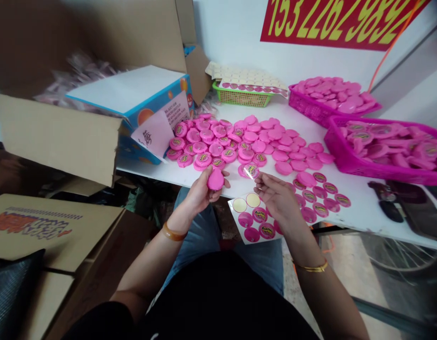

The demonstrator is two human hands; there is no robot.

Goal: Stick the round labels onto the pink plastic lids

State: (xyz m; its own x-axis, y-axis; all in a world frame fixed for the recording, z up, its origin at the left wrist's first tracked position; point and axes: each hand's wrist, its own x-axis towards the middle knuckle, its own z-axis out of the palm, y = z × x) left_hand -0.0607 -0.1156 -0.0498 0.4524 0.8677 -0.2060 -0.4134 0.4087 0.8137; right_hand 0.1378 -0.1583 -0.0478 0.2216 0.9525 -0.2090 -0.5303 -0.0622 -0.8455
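Note:
My left hand (200,191) is closed around a plain pink round case (215,179), held just over the table's front edge. Between the thumb and fingertips of my right hand (275,191) is a round sticker (251,170) with a printed label and a clear, shiny rim. Below that hand lies a sticker sheet (252,219) with pink round stickers and two bare cream circles, jutting over the edge. Behind both hands spreads a pile of pink cases; those on the left carry labels (215,149), while those on the right show plain tops (284,167).
Two magenta baskets (360,167) of pink cases stand at the right. A green basket (243,97) with sticker sheets sits at the back. An open blue box (158,108) and cardboard boxes (59,137) crowd the left. Keys (390,208) and a dark phone (422,212) lie far right.

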